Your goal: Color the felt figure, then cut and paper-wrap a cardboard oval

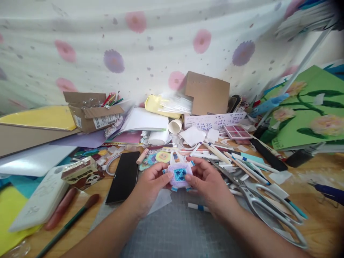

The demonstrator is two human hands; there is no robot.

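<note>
Both of the person's bare hands meet near the middle of the view, grasping between thumbs and fingers a small, fuzzy lilac craft piece with a bright blue centre and blue tabs at its corners [179, 175]; the left hand [147, 190] pinches one side, the right hand [212, 186] the other, and the piece is held above the far part of a worn grey mat [161, 233] on a pale wooden table [322, 225]; just left of the left hand lies a black, flat smartphone [123, 177]; below the right hand is a white pen with a blue band [198, 207]; to the right, large silver metal scissors [247, 196] lie among scattered pens; at the left is a long brush with a dark green handle [64, 228]; behind, an open brown cardboard box [100, 120] holds coloured pencils [109, 99], before a white flower-print curtain [161, 46].
</note>
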